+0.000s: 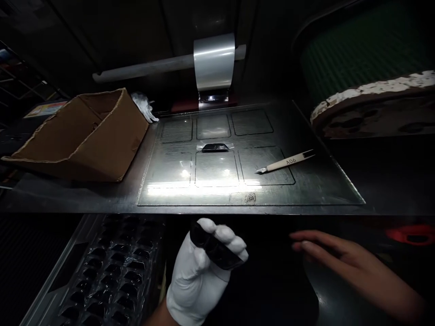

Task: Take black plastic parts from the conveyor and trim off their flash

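In a white glove, my left hand [200,276] grips a glossy black trapezoid-shaped plastic piece [217,249], its fingers curled around the edge, in front of the bench. My bare right hand [343,258] is apart from it on the right, slightly blurred, fingers stretched out with nothing visible in them. A similar black piece [215,147] lies on the glass plate [316,190], on a strip of clear film. To its right rests a pale-handled craft knife [282,164] marked A06, blade pointing left.
An open cardboard box [105,140] stands left on the bench, a white glove [144,106] behind it. A clear film roll [215,61] hangs on a bar at the back. Lower left, a plastic tray [112,271] holds several black pieces. A red object [409,234] lies far right.
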Tool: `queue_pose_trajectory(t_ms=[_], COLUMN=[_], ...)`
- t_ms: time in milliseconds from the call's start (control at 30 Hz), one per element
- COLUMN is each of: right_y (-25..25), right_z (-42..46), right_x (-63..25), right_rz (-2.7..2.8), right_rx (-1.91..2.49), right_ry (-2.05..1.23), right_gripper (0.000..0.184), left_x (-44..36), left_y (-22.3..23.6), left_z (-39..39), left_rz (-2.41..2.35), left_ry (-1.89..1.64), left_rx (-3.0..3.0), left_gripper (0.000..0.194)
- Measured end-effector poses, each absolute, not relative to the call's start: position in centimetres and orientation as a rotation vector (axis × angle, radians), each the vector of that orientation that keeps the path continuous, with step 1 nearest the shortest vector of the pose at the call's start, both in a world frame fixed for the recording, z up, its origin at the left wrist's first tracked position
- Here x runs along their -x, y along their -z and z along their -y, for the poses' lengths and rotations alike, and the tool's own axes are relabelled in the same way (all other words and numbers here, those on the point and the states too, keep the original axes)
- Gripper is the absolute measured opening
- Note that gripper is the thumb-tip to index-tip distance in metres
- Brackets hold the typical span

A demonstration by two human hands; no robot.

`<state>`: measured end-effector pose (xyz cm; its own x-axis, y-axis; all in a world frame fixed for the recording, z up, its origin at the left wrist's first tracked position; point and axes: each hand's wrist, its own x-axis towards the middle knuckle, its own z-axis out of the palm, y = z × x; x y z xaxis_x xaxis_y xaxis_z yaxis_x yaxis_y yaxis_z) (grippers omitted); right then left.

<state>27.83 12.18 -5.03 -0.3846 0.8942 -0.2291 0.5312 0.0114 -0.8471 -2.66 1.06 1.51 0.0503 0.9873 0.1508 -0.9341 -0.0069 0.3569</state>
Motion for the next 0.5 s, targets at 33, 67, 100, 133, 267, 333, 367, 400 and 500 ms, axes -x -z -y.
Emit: queue_pose_trajectory(t_ms=[33,67,100,133,267,333,367,400,500], right_y=[2.8,0.5,-1.8,-3.8,-7.7,-7.6,-7.3,-7.0,-6.5], right_z=[-10.9,-9.8,-8.9,-8.1,-7.2,-7.6,-7.9,-8.2,-8.8], right_x=[-25.5,-22.9,-20.4,-17.9,-11.1,-9.5,-9.0,-8.6,-7.8], right_rz=[2.032,2.108,2.188,2.208,2.25,2.273,2.283,2.296,2.341], right_rx=[1.283,1.109,0.937,0.743,0.554,0.549,0.539,0.539,0.525], right_ry=[-1.152,-0.944,-0.842,-0.75,-0.583,-0.55,-0.547,-0.55,-0.579], right_gripper=[0.034,0.023,0.02,0.021,0.016,0.012,0.011,0.01,0.007], left_x=[2.8,2.9,3.0,3.1,3.7,4.0,4.2,4.4,5.0], left_y=[-1.5,-1.5,-1.5,-1.4,-0.9,-0.4,-0.1,0.2,0.9], left_z=[-1.2,-1.3,-1.4,-1.4,-1.3,-1.2,-1.2,-1.2,-1.3], left_rz=[-0.172,-0.185,-0.197,-0.208,-0.272,-0.39,-0.456,-0.512,-0.552], left_ry=[-1.535,-1.547,-1.565,-1.583,-1.66,-1.687,-1.7,-1.709,-1.732], left_rx=[-0.398,-0.392,-0.389,-0.389,-0.393,-0.373,-0.355,-0.335,-0.303], left_gripper=[0.026,0.026,0.026,0.026,0.027,0.029,0.032,0.037,0.043])
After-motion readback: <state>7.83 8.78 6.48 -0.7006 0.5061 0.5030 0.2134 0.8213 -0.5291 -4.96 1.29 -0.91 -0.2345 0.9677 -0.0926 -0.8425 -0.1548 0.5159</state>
